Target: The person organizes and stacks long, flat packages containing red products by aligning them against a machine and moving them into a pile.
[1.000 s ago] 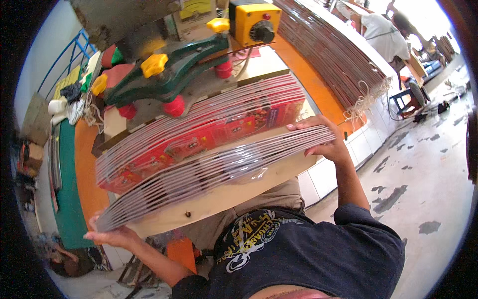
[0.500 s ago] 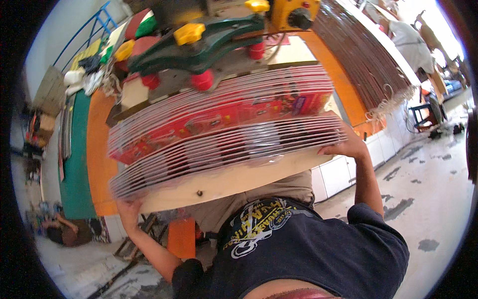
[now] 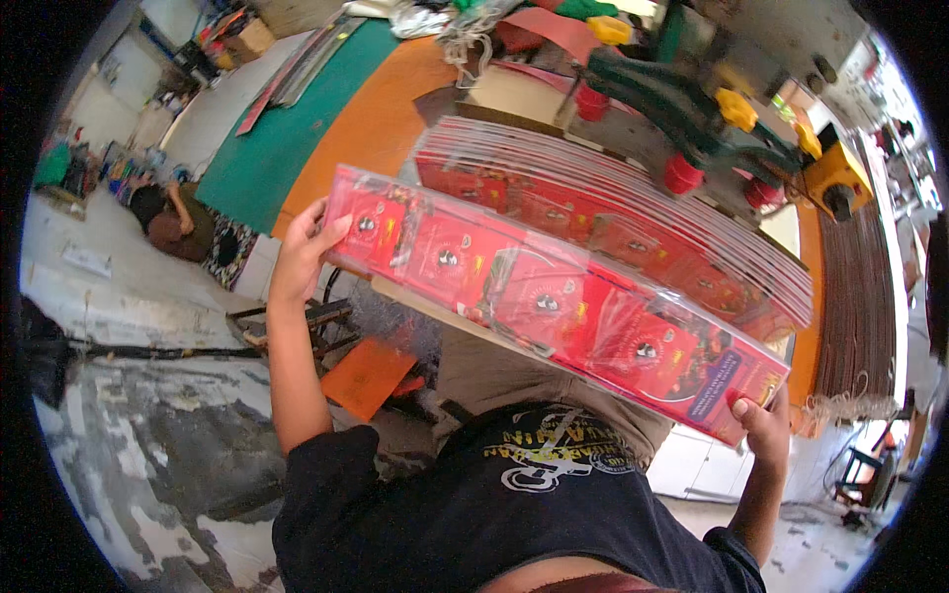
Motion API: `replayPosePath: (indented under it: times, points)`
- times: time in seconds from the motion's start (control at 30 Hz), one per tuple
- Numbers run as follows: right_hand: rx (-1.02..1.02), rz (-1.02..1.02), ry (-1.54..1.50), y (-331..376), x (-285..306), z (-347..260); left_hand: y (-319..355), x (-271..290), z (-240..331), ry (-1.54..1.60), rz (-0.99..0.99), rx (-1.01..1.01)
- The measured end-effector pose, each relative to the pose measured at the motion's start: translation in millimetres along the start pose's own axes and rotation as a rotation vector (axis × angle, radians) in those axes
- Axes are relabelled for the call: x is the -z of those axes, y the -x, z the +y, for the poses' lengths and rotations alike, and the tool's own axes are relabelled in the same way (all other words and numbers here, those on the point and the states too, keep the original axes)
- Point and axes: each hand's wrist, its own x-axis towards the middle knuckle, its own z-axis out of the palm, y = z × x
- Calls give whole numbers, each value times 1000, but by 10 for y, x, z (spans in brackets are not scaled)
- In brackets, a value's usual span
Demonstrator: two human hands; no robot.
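Between my two hands is a long bundle of red printed strips (image 3: 544,301) under clear plastic, its printed face turned up and its right end lower in the view. My left hand (image 3: 308,247) grips the left end, thumb on top. My right hand (image 3: 763,423) closes round the right end, its thumb also on the printed face. Just beyond lies a row of similar red plastic-covered strips (image 3: 633,237), stacked with their edges showing. Over that row stands a dark green machine bar (image 3: 647,94) with yellow knobs (image 3: 736,107) and red feet (image 3: 682,173).
A yellow control box (image 3: 858,178) with a black knob sits at the machine's right, near a tall pile of brown sheets (image 3: 860,277). Orange (image 3: 356,138) and green (image 3: 282,138) table surfaces extend to the left. Another person (image 3: 173,227) is low down at far left.
My view has swung left. The bundle in my hands, earlier showing its layered edges beside the other stack, is now tipped so its red printed face shows, and it slants down to the right.
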Motion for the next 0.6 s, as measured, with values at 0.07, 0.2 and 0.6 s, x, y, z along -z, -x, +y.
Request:
replayPosePath:
  times: [0.07, 0.2, 0.6]
  points:
    - [-194, -15, -20, -57, -263, -64, -36, 202, 21, -64, 15, 118]
    - [-281, -163, -138, -221, -711, -67, -119, 554, -59, -176, 79, 207]
    - [-291, -361, -405, -513, -1946, -105, 48, 1215, -172, -215, 930, -408]
